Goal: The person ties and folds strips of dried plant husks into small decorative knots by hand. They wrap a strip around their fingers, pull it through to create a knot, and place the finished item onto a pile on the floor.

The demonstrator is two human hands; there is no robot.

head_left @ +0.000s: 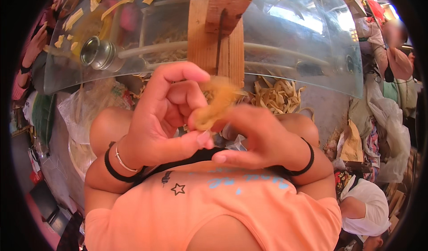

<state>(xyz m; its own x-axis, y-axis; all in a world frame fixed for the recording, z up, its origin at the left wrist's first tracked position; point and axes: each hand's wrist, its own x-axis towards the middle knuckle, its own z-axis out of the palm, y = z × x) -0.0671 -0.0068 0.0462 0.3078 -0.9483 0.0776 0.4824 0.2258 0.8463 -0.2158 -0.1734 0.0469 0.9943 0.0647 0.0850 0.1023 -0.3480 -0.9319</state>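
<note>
In front of my chest my left hand (165, 104) is closed, thumb and fingers pinching a curled tan-yellow strip (213, 110). Motion smears this strip, so its exact kind is hard to make out. My right hand (263, 137) is at its right side, back upward and blurred. Its thumb sticks out to the left, while the fingertips are lost behind or beside the strip. Just beyond both hands a wooden stand with a block (228, 6) rises at the table's edge, a dark slot or rod running down it.
A glass-topped table (285, 37) spans the far side, bearing pale strips (118, 8) and a metal cup (99, 54). Curled tan strips (278, 95) lie in a heap below it. Plastic bags (82, 108) are at left. Other people (368, 206) sit at right; another person's hand (35, 43) shows far left.
</note>
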